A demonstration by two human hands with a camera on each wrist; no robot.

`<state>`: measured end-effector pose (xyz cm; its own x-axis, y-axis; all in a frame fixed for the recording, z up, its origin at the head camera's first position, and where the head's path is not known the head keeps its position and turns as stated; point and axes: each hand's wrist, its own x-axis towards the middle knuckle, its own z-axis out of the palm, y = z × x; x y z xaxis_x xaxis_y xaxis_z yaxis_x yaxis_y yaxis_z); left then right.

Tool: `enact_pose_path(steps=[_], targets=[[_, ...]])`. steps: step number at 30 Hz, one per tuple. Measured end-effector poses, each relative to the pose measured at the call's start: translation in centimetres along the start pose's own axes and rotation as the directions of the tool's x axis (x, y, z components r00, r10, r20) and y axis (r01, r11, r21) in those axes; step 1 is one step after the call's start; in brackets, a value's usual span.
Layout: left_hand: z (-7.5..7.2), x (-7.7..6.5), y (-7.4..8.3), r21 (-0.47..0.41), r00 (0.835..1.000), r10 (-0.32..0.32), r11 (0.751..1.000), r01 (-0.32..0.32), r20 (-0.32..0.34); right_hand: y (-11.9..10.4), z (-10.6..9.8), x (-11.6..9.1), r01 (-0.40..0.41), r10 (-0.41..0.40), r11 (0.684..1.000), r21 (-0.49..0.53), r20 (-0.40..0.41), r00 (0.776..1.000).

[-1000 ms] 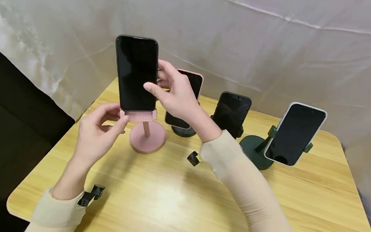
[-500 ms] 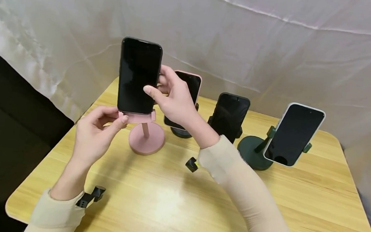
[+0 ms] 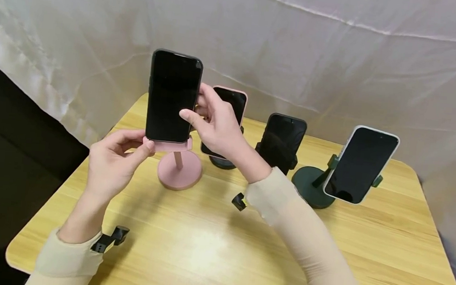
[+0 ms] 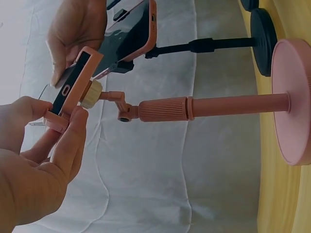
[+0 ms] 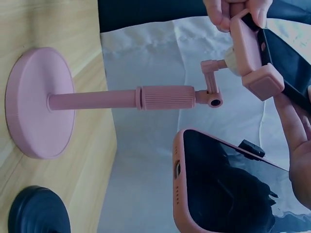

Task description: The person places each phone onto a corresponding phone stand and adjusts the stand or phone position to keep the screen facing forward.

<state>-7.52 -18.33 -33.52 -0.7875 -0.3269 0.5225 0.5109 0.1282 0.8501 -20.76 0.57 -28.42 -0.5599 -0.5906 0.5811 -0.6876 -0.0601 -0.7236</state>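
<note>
A black phone (image 3: 171,97) stands upright, screen toward me, its lower end at the pink clamp (image 3: 168,146) of a pink phone stand (image 3: 179,174). My right hand (image 3: 221,126) grips the phone by its right edge, thumb across the screen and fingers behind. At the clamp's left end, my left hand (image 3: 112,164) pinches it between thumb and fingers. In the left wrist view the phone's bottom edge (image 4: 66,90) lies along the clamp, within its end lips. The right wrist view shows the clamp (image 5: 248,46) on its jointed arm above the ribbed post (image 5: 167,97).
Behind my right hand, a pink-cased phone (image 3: 235,102) sits on a black stand. To its right are a black phone (image 3: 283,138) in a black holder and a white-edged phone (image 3: 362,165) on a dark green stand (image 3: 313,186). A pale curtain (image 3: 301,54) hangs behind the wooden table (image 3: 201,258).
The phone in my right hand has moved slightly down and right, its lean straightening over the clamp. My left hand has shifted a little left, still pinching the clamp's end.
</note>
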Motion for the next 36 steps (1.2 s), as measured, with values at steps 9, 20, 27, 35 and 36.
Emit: enact_pose_path(steps=[9,20,27,35,36], targets=[[0.0,-0.1,0.0,-0.080,0.997,-0.071,0.994,0.070,-0.010,-0.2,-0.6,0.5,-0.010,0.012,1.000,-0.029,0.090,0.996],[0.4,-0.4,-0.2,-0.201,0.988,-0.150,0.969,0.143,-0.022,-0.8,-1.5,0.9,-0.051,0.070,0.994,-0.098,0.197,0.978],[0.6,-0.3,-0.1,-0.205,0.986,-0.156,0.968,0.143,-0.051,-0.7,-1.5,0.9,-0.076,0.092,0.994,-0.080,0.219,0.971],[0.4,-0.3,-0.4,-0.225,0.994,-0.110,0.969,0.104,-0.012,-1.3,-1.8,1.6,-0.279,0.241,0.957,0.080,0.316,0.918],[0.4,-0.3,-0.4,-0.224,0.995,-0.102,0.970,0.098,-0.009,-1.4,-1.8,1.7,-0.308,0.261,0.946,0.104,0.324,0.909]])
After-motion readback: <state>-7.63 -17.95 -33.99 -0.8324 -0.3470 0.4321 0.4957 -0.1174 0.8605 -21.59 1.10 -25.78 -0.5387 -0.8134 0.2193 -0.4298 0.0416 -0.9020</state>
